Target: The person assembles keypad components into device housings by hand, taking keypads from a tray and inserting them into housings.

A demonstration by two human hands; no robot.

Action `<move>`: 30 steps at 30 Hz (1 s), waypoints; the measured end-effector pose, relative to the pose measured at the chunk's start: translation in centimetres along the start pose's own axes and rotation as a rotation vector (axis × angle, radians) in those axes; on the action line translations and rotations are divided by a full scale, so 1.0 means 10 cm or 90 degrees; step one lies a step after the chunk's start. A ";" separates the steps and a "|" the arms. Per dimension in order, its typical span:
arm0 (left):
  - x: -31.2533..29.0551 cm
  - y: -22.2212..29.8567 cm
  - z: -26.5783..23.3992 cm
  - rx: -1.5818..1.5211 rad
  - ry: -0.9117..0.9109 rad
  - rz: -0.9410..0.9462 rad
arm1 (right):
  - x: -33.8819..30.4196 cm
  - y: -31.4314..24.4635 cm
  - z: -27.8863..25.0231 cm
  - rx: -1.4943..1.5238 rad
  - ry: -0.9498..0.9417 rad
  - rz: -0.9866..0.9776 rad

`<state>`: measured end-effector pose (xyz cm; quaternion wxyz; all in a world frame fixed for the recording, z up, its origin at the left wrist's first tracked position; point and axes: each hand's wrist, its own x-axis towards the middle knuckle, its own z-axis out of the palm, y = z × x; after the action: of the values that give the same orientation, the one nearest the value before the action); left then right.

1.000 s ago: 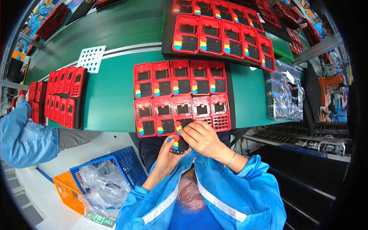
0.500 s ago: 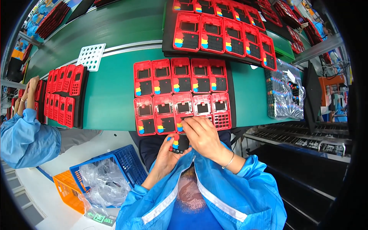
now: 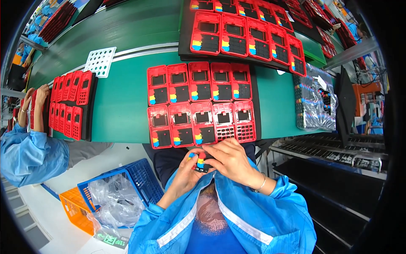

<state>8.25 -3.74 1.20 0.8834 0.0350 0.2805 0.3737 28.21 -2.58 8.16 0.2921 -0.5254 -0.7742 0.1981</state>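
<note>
My left hand [image 3: 186,173] is closed around a few small black rubber keypads [image 3: 201,163] with red, yellow and blue keys, held just off the table's front edge. Thumb and fingers of my right hand [image 3: 231,161] pinch at the same keypads from the other side. In front of me two rows of red plastic housings [image 3: 158,115] lie on a black board. Black keypads with coloured corners sit in most of them. Bare key holes show in the last two of the near row, including the rightmost housing [image 3: 245,132].
Another board of filled housings [image 3: 234,36] stands at the far right, near a plastic-wrapped keypad stack [image 3: 314,101]. Leftward are more red housings [image 3: 67,103], a white perforated plate [image 3: 100,61] and a co-worker's blue sleeve [image 3: 34,154]. A blue crate [image 3: 141,182] holds clear bags.
My right hand has drawn back from the third near-row housing to the keypads in my left hand. The co-worker's hands have shifted at the left.
</note>
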 end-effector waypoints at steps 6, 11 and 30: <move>-0.01 -0.02 0.08 0.063 -0.070 -0.030 | -0.03 0.24 -0.20 0.177 0.041 0.127; 0.03 -0.02 0.08 0.119 -0.066 -0.028 | 0.13 0.50 -0.27 0.006 0.060 0.050; 0.11 -0.04 0.18 0.102 -0.032 -0.055 | -0.09 0.49 -0.16 -0.228 0.068 -0.089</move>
<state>10.08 -2.99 2.10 0.8999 0.1028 0.2881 0.3107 32.94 -1.60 6.15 0.2480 -0.5239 -0.8148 0.0082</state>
